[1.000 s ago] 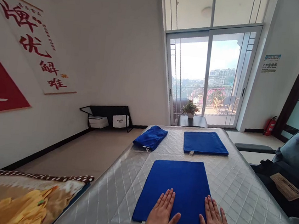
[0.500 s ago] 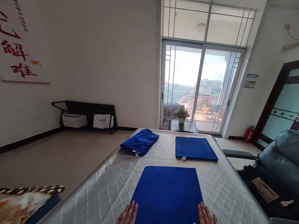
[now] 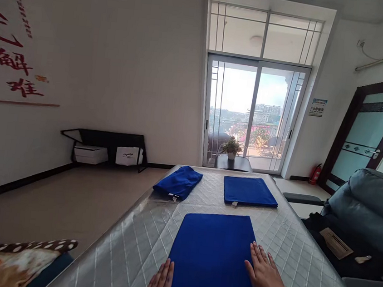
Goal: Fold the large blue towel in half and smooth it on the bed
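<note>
1. The left hand (image 3: 165, 284) lies flat at the near cloth's left edge, its fingers straight and close together, the thumb spread out over the fabric; it grips nothing.
2. The right hand (image 3: 263, 270) is likewise open and flattened on the right edge, thumb apart and reaching inward, with nothing grasped.
3. Between them, the near blue cloth (image 3: 211, 260) lies on the worktop (image 3: 309, 261), which has a silvery quilted cover. It is spread into a smooth, roughly square shape; its lower edge runs close to the bottom of the view. I judge its flattening nearly done; how many layers it has, I cannot tell.
4. Beyond it, to the right, the far-right blue cloth (image 3: 250, 190) sits flat and squared, a white label (image 3: 235, 204) at its near edge. That one looks finished.
5. At the far left, the rumpled blue cloth (image 3: 178, 182) lies slantwise and uneven, apart from both others. Neither hand touches it, and straightening it seems to be the main work left.
</note>
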`<state>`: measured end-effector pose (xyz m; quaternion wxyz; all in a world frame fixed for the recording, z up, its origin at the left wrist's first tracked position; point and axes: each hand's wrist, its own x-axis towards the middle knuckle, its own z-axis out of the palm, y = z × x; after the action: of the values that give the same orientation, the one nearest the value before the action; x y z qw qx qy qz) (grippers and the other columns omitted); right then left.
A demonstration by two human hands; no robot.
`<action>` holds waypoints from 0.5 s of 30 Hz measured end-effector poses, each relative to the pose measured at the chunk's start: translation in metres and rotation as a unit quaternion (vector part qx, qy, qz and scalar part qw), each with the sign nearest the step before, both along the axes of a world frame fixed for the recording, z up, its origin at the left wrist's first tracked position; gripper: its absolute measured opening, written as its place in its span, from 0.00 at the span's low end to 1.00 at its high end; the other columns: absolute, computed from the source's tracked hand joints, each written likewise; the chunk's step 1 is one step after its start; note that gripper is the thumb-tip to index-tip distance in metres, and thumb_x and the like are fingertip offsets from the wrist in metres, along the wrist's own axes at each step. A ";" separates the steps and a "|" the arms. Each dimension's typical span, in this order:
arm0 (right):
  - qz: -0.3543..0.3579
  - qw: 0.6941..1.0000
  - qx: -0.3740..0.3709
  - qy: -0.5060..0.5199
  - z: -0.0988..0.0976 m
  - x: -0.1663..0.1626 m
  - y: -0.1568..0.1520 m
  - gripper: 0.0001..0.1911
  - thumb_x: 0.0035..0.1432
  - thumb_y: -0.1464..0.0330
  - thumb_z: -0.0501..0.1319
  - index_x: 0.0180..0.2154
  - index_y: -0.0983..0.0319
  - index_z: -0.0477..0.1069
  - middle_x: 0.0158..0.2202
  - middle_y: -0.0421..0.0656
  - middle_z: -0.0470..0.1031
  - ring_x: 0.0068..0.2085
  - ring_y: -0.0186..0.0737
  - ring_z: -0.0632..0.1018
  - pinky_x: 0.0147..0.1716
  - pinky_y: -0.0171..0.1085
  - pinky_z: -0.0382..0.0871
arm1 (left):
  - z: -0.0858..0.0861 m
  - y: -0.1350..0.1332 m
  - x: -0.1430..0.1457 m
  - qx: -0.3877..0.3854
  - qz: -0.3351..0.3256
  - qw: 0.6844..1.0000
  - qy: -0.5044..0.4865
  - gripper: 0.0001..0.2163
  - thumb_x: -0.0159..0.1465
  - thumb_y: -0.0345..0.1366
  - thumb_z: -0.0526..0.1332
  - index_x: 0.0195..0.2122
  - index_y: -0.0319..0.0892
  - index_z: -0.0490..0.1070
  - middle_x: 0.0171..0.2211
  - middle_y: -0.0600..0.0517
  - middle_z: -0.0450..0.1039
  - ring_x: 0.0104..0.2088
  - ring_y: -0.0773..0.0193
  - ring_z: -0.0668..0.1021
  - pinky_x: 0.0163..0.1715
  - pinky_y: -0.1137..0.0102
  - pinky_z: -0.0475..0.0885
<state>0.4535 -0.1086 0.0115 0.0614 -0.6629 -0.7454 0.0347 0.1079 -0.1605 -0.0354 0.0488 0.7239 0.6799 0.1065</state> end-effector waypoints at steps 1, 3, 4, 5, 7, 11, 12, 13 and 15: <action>-0.002 1.000 -0.006 -0.002 0.003 -0.003 0.005 0.34 0.69 0.54 0.39 0.69 0.63 0.51 0.71 0.44 0.47 0.71 0.45 0.49 0.68 0.51 0.44 | 0.003 -0.003 0.000 0.002 0.002 1.000 0.009 0.40 0.67 0.61 0.44 0.69 0.32 0.53 0.69 0.41 0.48 0.68 0.48 0.56 0.65 0.54 0.58; -0.005 1.000 -0.015 -0.008 0.003 -0.006 0.012 0.33 0.69 0.56 0.39 0.69 0.66 0.48 0.72 0.45 0.45 0.71 0.45 0.48 0.68 0.51 0.42 | 0.012 -0.008 0.003 0.007 0.018 0.999 0.029 0.41 0.67 0.62 0.43 0.69 0.30 0.51 0.69 0.39 0.47 0.68 0.47 0.56 0.65 0.53 0.58; -0.005 1.000 -0.014 -0.011 0.001 -0.007 0.015 0.33 0.70 0.57 0.39 0.70 0.67 0.47 0.72 0.46 0.44 0.71 0.45 0.47 0.68 0.51 0.41 | 0.017 -0.009 0.006 0.010 0.028 0.999 0.039 0.42 0.67 0.62 0.43 0.69 0.28 0.51 0.69 0.37 0.47 0.69 0.47 0.56 0.66 0.53 0.57; -0.004 1.000 -0.010 -0.012 -0.004 -0.007 0.017 0.33 0.70 0.58 0.39 0.70 0.67 0.45 0.72 0.46 0.43 0.71 0.45 0.46 0.68 0.51 0.40 | 0.024 -0.009 0.012 0.011 0.040 0.998 0.049 0.43 0.67 0.62 0.43 0.68 0.26 0.51 0.69 0.34 0.46 0.69 0.45 0.56 0.66 0.52 0.57; -0.003 1.000 0.001 -0.012 -0.013 -0.005 0.019 0.33 0.70 0.58 0.39 0.70 0.68 0.44 0.72 0.47 0.42 0.72 0.45 0.45 0.68 0.51 0.39 | 0.036 -0.004 0.034 0.017 0.041 0.997 0.063 0.43 0.69 0.61 0.41 0.68 0.23 0.52 0.69 0.31 0.46 0.69 0.44 0.54 0.66 0.53 0.55; 0.006 1.000 0.018 -0.022 -0.024 -0.001 0.020 0.34 0.70 0.58 0.40 0.70 0.69 0.45 0.72 0.48 0.44 0.71 0.45 0.46 0.68 0.51 0.40 | 0.058 0.022 0.115 0.055 -0.107 0.992 0.038 0.36 0.72 0.54 0.39 0.69 0.27 0.51 0.70 0.34 0.48 0.69 0.47 0.53 0.66 0.54 0.56; 0.011 0.999 0.025 -0.029 -0.026 0.000 0.020 0.33 0.70 0.59 0.40 0.70 0.68 0.46 0.72 0.48 0.44 0.71 0.45 0.46 0.68 0.51 0.41 | 0.062 0.029 0.138 0.063 -0.164 0.984 0.029 0.35 0.72 0.54 0.39 0.69 0.29 0.50 0.70 0.36 0.48 0.70 0.49 0.52 0.67 0.54 0.55; 0.015 0.999 0.034 -0.037 -0.027 0.001 0.019 0.32 0.69 0.61 0.41 0.70 0.68 0.47 0.72 0.47 0.45 0.71 0.45 0.46 0.68 0.51 0.41 | 0.065 0.037 0.161 0.068 -0.213 0.975 0.021 0.35 0.72 0.54 0.39 0.70 0.30 0.50 0.70 0.37 0.47 0.70 0.50 0.51 0.67 0.55 0.53; 0.026 0.997 0.049 -0.054 -0.030 0.004 0.018 0.31 0.67 0.66 0.43 0.70 0.65 0.49 0.72 0.46 0.46 0.71 0.45 0.47 0.68 0.50 0.42 | 0.068 0.052 0.199 0.071 -0.281 0.957 0.008 0.35 0.72 0.53 0.38 0.70 0.30 0.47 0.71 0.39 0.47 0.71 0.53 0.49 0.68 0.58 0.50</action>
<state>0.4577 -0.0904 -0.0185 0.0527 -0.6405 -0.7653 -0.0363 0.3067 -0.1084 0.0329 0.0196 0.8882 0.4401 0.1307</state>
